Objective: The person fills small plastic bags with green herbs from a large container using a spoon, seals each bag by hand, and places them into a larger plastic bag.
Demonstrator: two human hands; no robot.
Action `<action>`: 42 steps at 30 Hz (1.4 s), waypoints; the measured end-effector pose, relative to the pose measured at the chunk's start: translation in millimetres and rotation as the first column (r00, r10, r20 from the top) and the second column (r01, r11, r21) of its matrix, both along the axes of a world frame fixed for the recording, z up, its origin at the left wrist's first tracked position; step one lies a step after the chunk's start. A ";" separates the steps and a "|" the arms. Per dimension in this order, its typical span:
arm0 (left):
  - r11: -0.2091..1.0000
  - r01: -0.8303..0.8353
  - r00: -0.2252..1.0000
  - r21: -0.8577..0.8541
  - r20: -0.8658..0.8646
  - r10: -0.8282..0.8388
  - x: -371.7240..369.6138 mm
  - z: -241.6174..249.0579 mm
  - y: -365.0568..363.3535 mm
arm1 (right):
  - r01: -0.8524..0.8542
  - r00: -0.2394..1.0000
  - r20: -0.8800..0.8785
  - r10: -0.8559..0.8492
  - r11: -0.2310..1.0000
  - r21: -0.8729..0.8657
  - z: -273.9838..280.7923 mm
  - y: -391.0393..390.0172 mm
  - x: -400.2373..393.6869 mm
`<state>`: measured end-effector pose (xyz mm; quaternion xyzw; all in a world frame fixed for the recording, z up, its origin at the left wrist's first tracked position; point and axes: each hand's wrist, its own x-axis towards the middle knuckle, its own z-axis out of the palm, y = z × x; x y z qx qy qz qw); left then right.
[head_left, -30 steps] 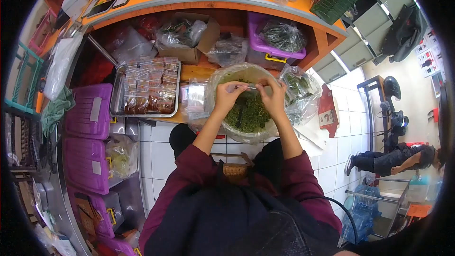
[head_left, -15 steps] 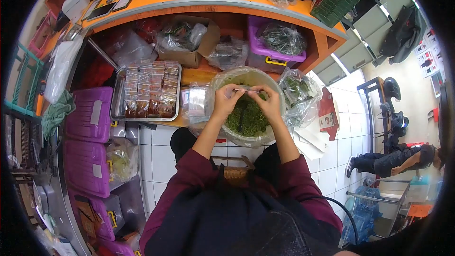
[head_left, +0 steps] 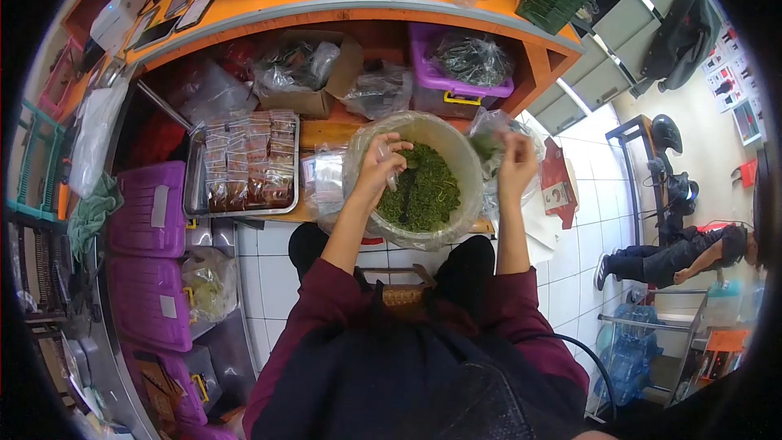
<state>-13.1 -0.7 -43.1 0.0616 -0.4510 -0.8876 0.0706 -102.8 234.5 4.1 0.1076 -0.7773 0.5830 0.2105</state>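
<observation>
A large round tub point(head_left: 470, 204) lined with plastic stands in front of me, with chopped green leaves point(head_left: 436, 191) in it. Over the tub's left side, my left hand point(head_left: 380, 169) has its fingers curled around a small transparent plastic bag point(head_left: 392, 182), partly hidden by the fingers. To the right of the tub, my right hand point(head_left: 516, 167) is raised, its fingertips smeared by motion. Whether it holds anything cannot be made out. Behind that hand lies a see-through bag of greens point(head_left: 487, 143). A stack of flat plastic packets point(head_left: 324, 173) rests left of the tub.
At left, a metal tray point(head_left: 244, 210) carries rows of filled sachets point(head_left: 252, 159). Purple bins point(head_left: 147, 210) line the left side. An orange counter point(head_left: 326, 2) with phones spans the back. A red box point(head_left: 559, 183) sits at right; another person point(head_left: 676, 257) is farther right.
My hands have separated from a pinch together above the tub. The left moved slightly left with the small bag; the right swung right, past the rim. The camera view shifted a little.
</observation>
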 end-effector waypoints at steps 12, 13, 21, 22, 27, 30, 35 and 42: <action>0.988 0.115 0.992 -0.099 0.063 -0.109 6.8 21.0 14.6 | -0.291 0.951 0.156 0.266 0.942 0.170 -8.1 -45.1 52.7; 0.979 0.154 0.987 -0.135 0.076 -0.145 7.5 18.9 14.8 | -0.361 0.925 0.188 0.331 0.919 0.155 -9.8 -57.2 58.5; 0.941 0.123 0.992 -0.315 0.077 -0.103 7.8 10.4 9.6 | -0.317 0.859 0.338 0.385 0.918 -0.240 -27.0 -68.1 53.4; 0.956 0.103 0.994 -0.275 0.074 -0.086 7.6 10.9 7.8 | -0.266 0.879 0.322 0.352 0.922 -0.282 -27.9 -64.1 55.7; 0.959 -0.035 0.991 -0.280 0.111 0.069 7.7 19.2 11.0 | -0.331 0.935 0.138 0.327 0.944 0.008 -35.8 -51.0 65.8; 0.846 -0.046 0.997 -0.532 -0.073 0.009 3.1 -1.1 10.7 | -0.294 0.948 -0.075 0.309 0.942 0.160 -7.0 -55.7 70.9; 0.794 0.099 0.995 -0.600 0.039 -0.095 2.6 -8.8 11.8 | -0.524 0.845 0.328 0.422 0.776 0.352 -10.1 -35.7 48.0; 0.830 -0.140 0.984 -0.540 -0.171 0.055 5.9 13.9 16.3 | -0.378 0.854 0.406 0.325 0.924 0.058 -26.6 -40.1 51.2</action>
